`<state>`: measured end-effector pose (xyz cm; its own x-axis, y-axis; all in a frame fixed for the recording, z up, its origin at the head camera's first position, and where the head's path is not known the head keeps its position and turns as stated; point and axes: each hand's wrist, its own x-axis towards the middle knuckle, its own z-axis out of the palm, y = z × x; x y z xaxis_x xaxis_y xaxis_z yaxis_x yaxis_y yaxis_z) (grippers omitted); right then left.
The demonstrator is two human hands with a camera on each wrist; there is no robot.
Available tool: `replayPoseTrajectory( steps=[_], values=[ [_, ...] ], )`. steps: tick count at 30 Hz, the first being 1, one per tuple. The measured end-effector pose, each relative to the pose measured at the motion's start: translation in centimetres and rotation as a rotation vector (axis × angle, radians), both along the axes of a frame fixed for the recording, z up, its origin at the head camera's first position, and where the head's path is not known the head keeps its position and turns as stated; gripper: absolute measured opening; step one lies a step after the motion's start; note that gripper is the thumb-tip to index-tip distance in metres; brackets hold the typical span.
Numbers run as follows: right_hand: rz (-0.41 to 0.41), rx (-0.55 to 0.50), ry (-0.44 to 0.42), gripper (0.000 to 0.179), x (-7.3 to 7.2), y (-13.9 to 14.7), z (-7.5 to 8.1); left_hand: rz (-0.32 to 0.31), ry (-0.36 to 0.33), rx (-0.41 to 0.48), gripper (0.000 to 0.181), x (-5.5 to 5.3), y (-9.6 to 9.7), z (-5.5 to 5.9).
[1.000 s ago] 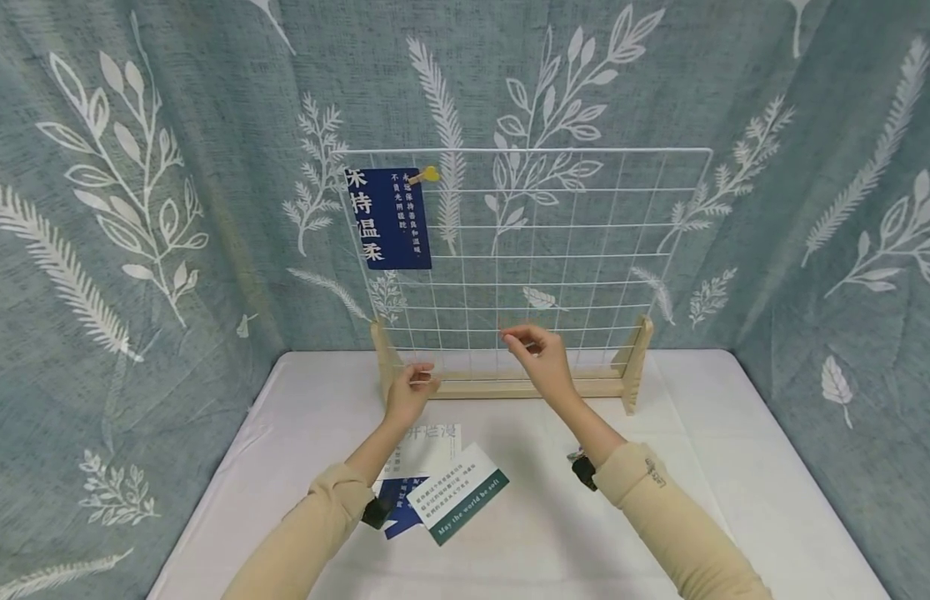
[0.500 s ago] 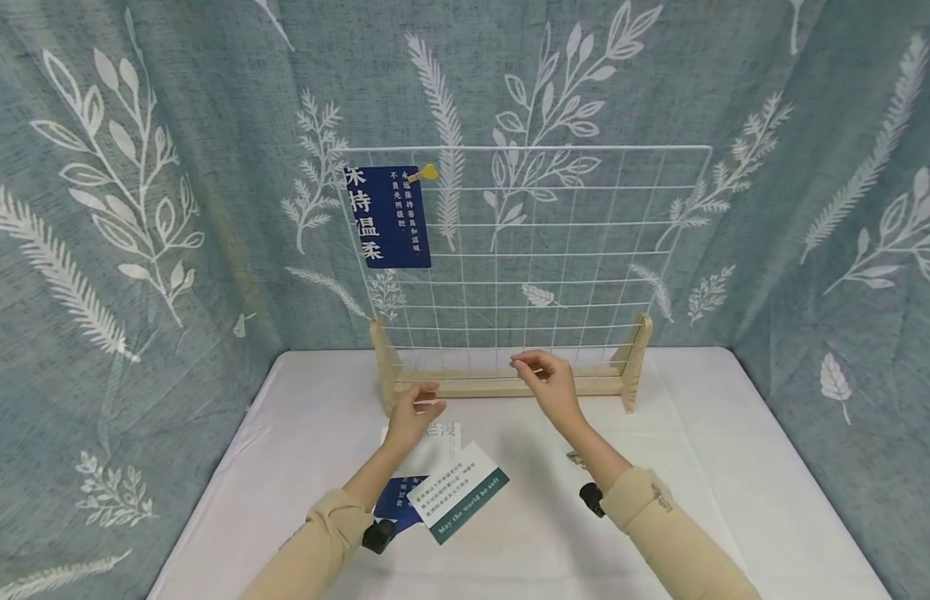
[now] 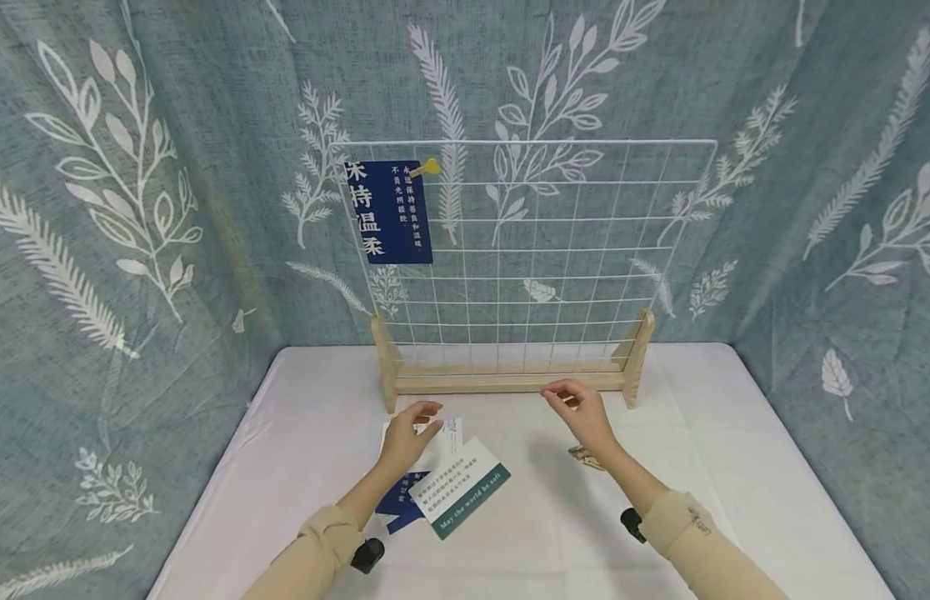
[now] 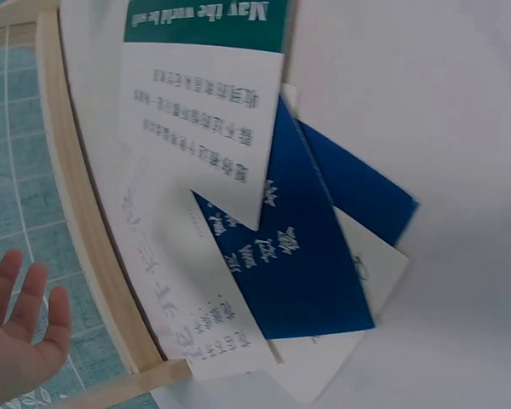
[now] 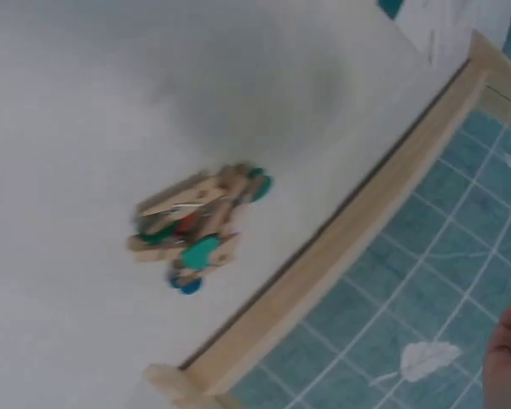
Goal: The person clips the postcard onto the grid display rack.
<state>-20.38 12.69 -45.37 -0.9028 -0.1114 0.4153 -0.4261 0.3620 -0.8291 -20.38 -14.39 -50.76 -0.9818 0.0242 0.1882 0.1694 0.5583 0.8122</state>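
Observation:
My left hand (image 3: 411, 437) is over the pile of cards, fingers loosely bent with nothing between them; the left wrist view catches its spread fingers (image 4: 25, 298). Topmost in the pile lies a white-and-green card (image 3: 461, 487), over a blue card (image 4: 281, 256) and a white one (image 4: 179, 290). My right hand (image 3: 582, 417) is above the table in front of the rack, its thumb and forefinger near each other and no object showing there. Small wooden clothespins (image 5: 192, 226) with green and blue ends lie heaped below it, partly hidden by the wrist in the head view.
A white wire grid rack (image 3: 540, 221) stands at the back on a wooden base (image 3: 510, 383). A dark blue card (image 3: 390, 212) hangs at its upper left under a clothespin with a yellow end (image 3: 427, 167). Patterned curtains (image 3: 135, 292) enclose the white table.
Both hands have come down from the rack toward me. The right one has also shifted right, uncovering the clothespins, while the left has moved back over the cards. The hanging card stays put.

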Motion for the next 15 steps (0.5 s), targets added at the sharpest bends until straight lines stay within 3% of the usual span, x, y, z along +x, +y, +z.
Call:
replayPoseTrajectory(
  steps=[7, 15],
  values=[
    [-0.012, 0.064, -0.015, 0.009, 0.9, 2.5, -1.4, -0.011, -0.008, -0.07, 0.025, 1.1, -0.7, -0.8],
    [-0.025, 0.175, 0.038, 0.009, -0.8, 6.3, -6.8, -0.074, -0.012, -0.172, 0.033, 1.8, -1.9, -1.8]
  ],
)
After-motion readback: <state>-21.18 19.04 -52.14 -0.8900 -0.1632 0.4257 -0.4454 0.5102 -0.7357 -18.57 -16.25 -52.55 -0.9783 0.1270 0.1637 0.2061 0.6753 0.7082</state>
